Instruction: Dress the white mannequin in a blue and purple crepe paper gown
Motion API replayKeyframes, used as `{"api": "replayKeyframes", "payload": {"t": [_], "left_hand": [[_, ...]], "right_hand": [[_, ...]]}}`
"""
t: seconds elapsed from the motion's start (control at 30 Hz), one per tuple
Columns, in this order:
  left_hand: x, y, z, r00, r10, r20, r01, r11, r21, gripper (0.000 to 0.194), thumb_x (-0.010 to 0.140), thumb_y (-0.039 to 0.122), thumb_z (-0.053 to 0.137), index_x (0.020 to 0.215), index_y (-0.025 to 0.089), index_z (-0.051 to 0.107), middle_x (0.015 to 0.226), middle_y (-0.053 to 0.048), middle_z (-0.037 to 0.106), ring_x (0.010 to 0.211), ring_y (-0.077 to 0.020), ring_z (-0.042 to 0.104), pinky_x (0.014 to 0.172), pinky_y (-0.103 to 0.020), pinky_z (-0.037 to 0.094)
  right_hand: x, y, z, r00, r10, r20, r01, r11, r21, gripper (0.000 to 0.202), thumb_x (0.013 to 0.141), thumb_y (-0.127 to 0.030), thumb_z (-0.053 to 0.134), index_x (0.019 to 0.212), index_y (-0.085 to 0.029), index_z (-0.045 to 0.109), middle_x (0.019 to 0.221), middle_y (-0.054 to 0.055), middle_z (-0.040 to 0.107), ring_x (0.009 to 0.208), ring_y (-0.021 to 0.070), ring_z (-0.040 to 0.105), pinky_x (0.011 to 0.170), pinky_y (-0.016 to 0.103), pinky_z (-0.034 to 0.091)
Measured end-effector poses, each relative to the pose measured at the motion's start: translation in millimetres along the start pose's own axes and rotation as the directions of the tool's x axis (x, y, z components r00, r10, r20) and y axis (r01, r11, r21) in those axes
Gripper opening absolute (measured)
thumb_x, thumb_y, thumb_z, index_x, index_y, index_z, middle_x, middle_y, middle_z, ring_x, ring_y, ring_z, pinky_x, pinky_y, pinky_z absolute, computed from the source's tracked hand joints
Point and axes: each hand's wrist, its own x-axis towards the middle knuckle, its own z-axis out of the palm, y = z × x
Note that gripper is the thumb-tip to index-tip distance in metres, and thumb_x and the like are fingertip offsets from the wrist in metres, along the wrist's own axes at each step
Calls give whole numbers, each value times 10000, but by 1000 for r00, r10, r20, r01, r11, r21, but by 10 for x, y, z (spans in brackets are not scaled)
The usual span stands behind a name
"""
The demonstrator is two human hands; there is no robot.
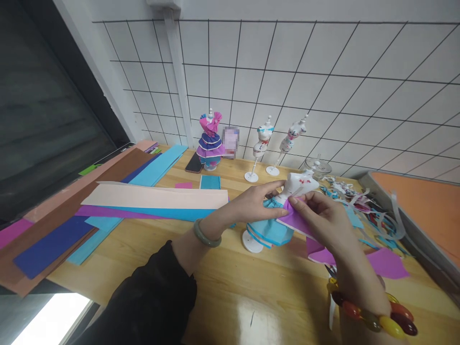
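Note:
A small white mannequin point(301, 184) on a round white base point(252, 242) stands tilted on the wooden table, wearing a light blue pleated skirt point(269, 231). My left hand point(257, 203) grips its waist from the left, thumb across the top of the skirt. With thumb and fingers pinched, my right hand point(319, 215) presses a purple paper strip point(296, 221) against the front of the waist. The strip's length trails right, beneath my right wrist.
Coloured paper strips point(154, 196) cover the left of the table point(215, 297). Behind stand a dressed mannequin point(210, 143) and two bare ones point(264, 139). Paper scraps and clear tape rings point(390, 220) lie at right, beside an orange-lined tray point(420, 211). Scissors point(331, 306) lie under my right forearm.

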Motion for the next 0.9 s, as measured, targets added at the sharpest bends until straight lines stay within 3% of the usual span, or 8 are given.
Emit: {"api": "replayKeyframes", "payload": {"t": [0.3,0.57,0.67,0.8,0.9], "left_hand": [[-5,-66,-4,1000,-16,5,16,991,-129,726,781,355,692,1417,171,394,1340,-155,548,1212,-247,544,985,-385,452],[-6,-2,-15,999,-37,39,46,958,-284,596,825,423,654,1339,178,480,1067,-102,672,984,-212,632,824,-323,481],[13,-53,15,1000,-24,5,24,946,-323,576,840,431,635,1336,175,491,1018,-93,679,947,-200,634,825,-328,480],[51,-113,56,996,14,-87,-38,961,-273,490,820,368,666,1249,151,567,1152,-119,647,1076,-218,594,935,-356,451],[69,-112,70,992,18,-126,-48,970,-236,397,819,301,660,1171,122,613,1166,-128,642,1060,-210,590,938,-354,447]], "right_hand": [[-17,-38,-29,994,-15,111,3,993,115,305,775,-496,705,774,-204,618,685,4,622,590,128,521,514,244,400],[-9,30,-9,991,-23,128,5,991,136,295,789,-494,697,830,-209,628,733,17,638,627,139,521,526,252,396],[-15,27,7,991,-21,133,0,988,156,288,781,-485,709,819,-212,626,721,10,631,621,132,519,524,242,398],[-34,-11,19,990,-22,138,2,990,139,296,772,-491,712,779,-211,616,672,1,605,570,122,487,483,236,372],[-47,-34,21,991,-25,129,10,993,118,305,770,-499,708,766,-210,612,659,1,592,561,125,478,473,243,362]]}}
